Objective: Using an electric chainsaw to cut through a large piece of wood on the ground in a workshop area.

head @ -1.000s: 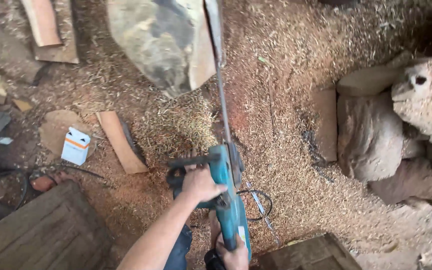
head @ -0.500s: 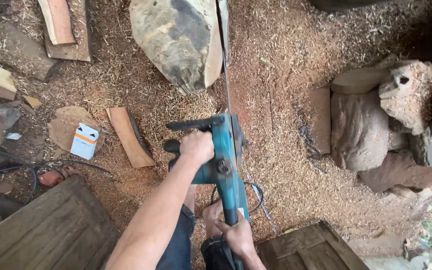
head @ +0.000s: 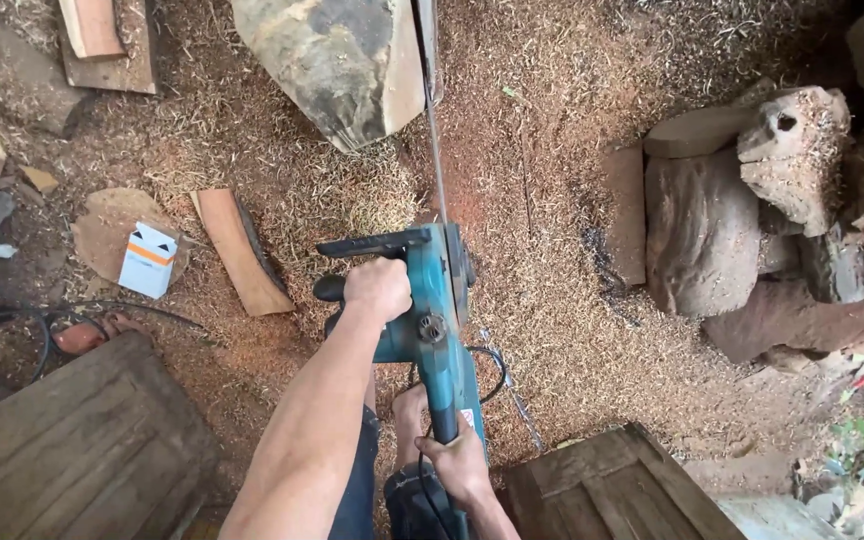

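Chainsaw at the log
Left hand and right hand both clench the chainsaw; its bar meets the log, which could pinch it and kick back.

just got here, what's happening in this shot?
A person is running a teal electric chainsaw with both hands. The left hand is closed on the front handle, the right hand on the rear grip. The guide bar points away from the person and runs along the right edge of a big log, beside its cut face. The ground is thick with sawdust, with wood offcuts and stumps around.
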